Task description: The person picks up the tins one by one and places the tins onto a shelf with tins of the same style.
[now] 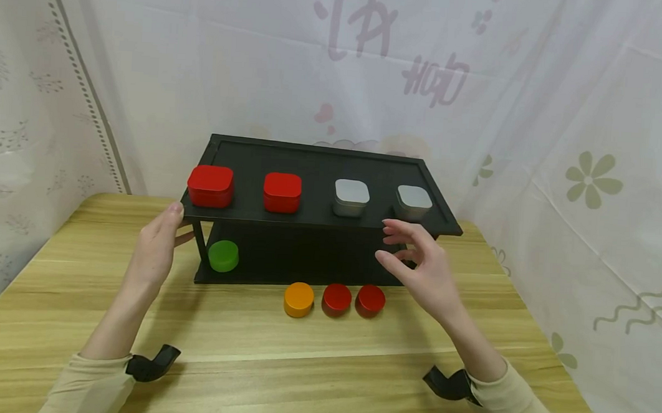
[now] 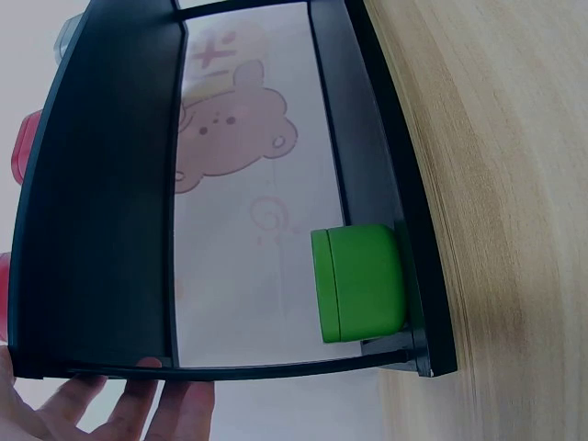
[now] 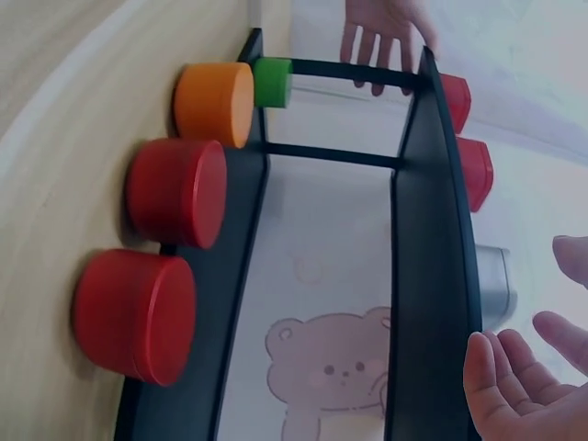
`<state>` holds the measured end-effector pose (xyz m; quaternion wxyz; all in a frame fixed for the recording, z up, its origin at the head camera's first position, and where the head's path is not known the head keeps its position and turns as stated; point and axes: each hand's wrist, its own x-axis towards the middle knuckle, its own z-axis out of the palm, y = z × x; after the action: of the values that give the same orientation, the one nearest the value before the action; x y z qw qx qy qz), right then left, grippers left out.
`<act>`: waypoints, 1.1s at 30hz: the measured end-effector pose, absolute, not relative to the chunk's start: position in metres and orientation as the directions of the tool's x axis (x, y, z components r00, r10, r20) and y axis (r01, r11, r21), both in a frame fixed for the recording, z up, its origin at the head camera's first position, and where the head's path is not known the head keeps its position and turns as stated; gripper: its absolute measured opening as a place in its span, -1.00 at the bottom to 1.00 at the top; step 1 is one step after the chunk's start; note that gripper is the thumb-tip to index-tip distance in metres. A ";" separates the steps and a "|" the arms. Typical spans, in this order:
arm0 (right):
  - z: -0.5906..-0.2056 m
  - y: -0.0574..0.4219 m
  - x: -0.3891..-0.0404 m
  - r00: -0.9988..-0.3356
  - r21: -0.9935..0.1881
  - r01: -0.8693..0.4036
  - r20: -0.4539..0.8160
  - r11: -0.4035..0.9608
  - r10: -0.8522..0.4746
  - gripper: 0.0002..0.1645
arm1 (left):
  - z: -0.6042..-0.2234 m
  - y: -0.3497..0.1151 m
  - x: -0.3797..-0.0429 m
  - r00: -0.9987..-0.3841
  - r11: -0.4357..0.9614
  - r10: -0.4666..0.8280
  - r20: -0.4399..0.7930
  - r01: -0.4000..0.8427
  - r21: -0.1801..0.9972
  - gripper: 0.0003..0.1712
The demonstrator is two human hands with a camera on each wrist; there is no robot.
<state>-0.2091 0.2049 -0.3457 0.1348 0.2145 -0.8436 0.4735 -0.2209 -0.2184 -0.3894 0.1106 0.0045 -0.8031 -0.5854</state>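
A black two-tier shelf (image 1: 316, 162) stands on the wooden table. My left hand (image 1: 157, 244) grips its upper board at the front left corner, thumb on the edge and fingers reaching under it. My right hand (image 1: 420, 267) hovers by the front right edge, fingers slightly bent and apart from the thumb, holding nothing. Closest to it on top is a silver square tin (image 1: 413, 201); another silver tin (image 1: 351, 197) stands left of that. Further left are a red square tin (image 1: 282, 193) and a red rectangular tin (image 1: 211, 186). A green round tin (image 2: 363, 283) sits on the lower tier's left end.
In front of the shelf, an orange round tin (image 1: 298, 300) and two red round tins, one in the middle (image 1: 336, 300) and one to the right (image 1: 370, 301), stand on the table (image 1: 277, 378). Printed white curtains (image 1: 249, 59) hang behind and at both sides.
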 end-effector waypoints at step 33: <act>-0.382 0.163 -0.212 -0.884 -0.772 -0.438 0.276 0.461 -0.378 -0.39 | -0.389 -0.220 -0.222 -0.978 0.325 -0.137 0.156 0.104 0.940 -0.23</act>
<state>-0.2115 0.1629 -0.3824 0.0326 0.2389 -0.8541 0.4608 -0.2217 -0.2197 -0.3893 0.1036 0.0101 -0.8074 -0.5808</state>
